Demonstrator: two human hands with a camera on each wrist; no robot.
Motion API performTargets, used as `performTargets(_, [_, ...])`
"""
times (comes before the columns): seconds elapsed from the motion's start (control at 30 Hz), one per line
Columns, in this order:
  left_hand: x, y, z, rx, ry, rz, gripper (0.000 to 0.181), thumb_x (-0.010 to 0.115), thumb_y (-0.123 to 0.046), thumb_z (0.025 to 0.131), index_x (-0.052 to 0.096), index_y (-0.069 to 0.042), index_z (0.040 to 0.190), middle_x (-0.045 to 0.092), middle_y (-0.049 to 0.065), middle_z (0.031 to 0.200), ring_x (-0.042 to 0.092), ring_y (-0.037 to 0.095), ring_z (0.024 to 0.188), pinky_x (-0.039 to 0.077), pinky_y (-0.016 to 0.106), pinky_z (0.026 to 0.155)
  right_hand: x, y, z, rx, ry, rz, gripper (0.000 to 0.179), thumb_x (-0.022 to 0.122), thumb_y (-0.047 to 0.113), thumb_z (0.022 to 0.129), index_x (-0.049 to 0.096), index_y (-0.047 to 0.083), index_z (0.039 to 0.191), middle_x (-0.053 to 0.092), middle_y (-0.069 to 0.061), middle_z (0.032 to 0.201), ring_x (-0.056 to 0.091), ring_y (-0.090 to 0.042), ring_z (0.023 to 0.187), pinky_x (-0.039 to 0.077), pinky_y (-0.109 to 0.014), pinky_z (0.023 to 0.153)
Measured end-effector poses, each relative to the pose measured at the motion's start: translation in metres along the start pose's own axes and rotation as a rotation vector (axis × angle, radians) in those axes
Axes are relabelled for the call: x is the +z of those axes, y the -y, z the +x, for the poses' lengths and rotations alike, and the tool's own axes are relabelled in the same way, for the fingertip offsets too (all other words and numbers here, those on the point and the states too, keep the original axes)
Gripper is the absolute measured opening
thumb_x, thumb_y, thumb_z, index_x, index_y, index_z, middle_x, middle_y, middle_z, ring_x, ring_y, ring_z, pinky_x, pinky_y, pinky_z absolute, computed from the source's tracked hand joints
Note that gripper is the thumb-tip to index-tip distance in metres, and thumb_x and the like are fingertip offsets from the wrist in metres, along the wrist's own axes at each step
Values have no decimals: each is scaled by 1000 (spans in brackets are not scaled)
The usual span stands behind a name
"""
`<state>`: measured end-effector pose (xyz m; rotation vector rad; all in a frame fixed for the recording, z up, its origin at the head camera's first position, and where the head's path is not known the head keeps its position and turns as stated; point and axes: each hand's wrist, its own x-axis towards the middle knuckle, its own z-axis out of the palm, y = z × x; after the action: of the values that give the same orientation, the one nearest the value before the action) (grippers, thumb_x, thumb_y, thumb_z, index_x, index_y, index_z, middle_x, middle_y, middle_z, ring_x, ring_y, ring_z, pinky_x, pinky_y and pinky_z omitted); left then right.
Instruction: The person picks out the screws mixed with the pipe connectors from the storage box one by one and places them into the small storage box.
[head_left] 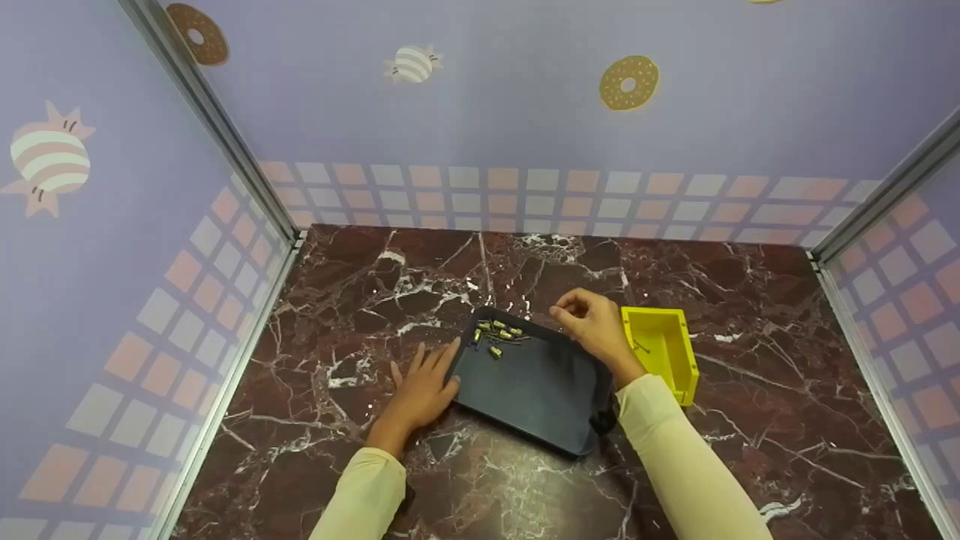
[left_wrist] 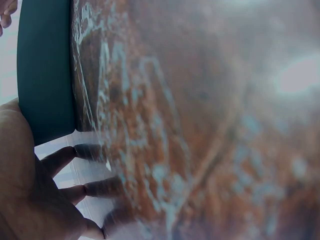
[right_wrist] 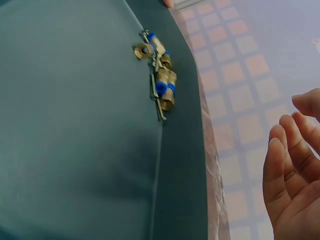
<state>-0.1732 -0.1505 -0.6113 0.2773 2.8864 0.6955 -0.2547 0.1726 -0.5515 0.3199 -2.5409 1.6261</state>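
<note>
The dark tray [head_left: 536, 386] lies mid-frame, its long axis running upper left to lower right. The left hand [head_left: 424, 386] rests flat, fingers spread, touching its left edge. The right hand [head_left: 596, 324], loosely curled and empty, hovers over its upper right rim, right of the small capacitors [head_left: 496, 335].

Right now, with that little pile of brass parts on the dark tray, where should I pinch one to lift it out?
Go for the loose brass part lying slightly apart from the pile. Pinch across its short round body with thumb and forefinger, coming straight down. The right hand hovers nearest, empty, while the left hand rests flat against the tray.
</note>
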Motion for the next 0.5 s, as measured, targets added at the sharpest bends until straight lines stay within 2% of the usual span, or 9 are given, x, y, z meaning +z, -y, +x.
performTargets(0.2, [-1, 0, -1, -2, -10, 0, 66, 47, -42, 105, 19, -36, 164, 35, -2, 166, 12, 40, 159, -2, 82, 113, 18, 1, 4, -7, 65, -18, 7, 79, 20, 90, 74, 15, 89, 70, -3, 72, 62, -18, 55, 54, -30, 49])
performTargets(0.5, [1, 1, -1, -1, -22, -1, 65, 47, -42, 104, 21, -37, 164, 36, -5, 166, 14, 39, 158, 1, 83, 113, 37, -2, 4, 1, 117, -36, 7, 78, 21, 91, 74, 15, 89, 69, -2, 71, 63, -17, 55, 55, -30, 50])
